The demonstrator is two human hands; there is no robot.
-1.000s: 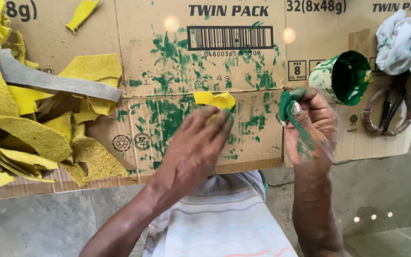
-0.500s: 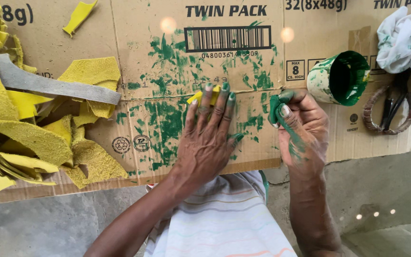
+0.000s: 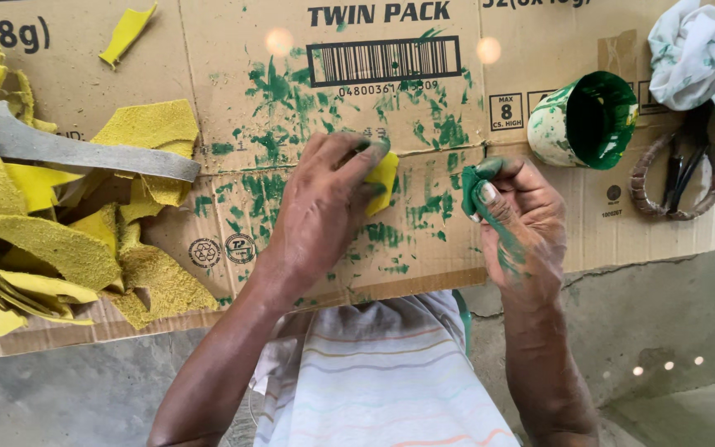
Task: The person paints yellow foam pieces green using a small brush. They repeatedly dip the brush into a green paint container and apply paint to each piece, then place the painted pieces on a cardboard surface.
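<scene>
My left hand lies on a small yellow leather piece and holds it by its edge against the flattened cardboard box, which is smeared with green paint. My right hand, stained green, pinches a green-soaked dabbing cloth just right of the yellow piece, a little apart from it. A paint cup with green inside lies tilted on the cardboard up and to the right of that hand.
A heap of yellow leather scraps with a grey strip across it fills the left side. One more yellow scrap lies at top left. A crumpled pale cloth and scissors sit at right. Concrete floor below.
My left hand has slid down over the yellow piece and curled its fingers on it. The right hand with the green cloth has barely shifted.
</scene>
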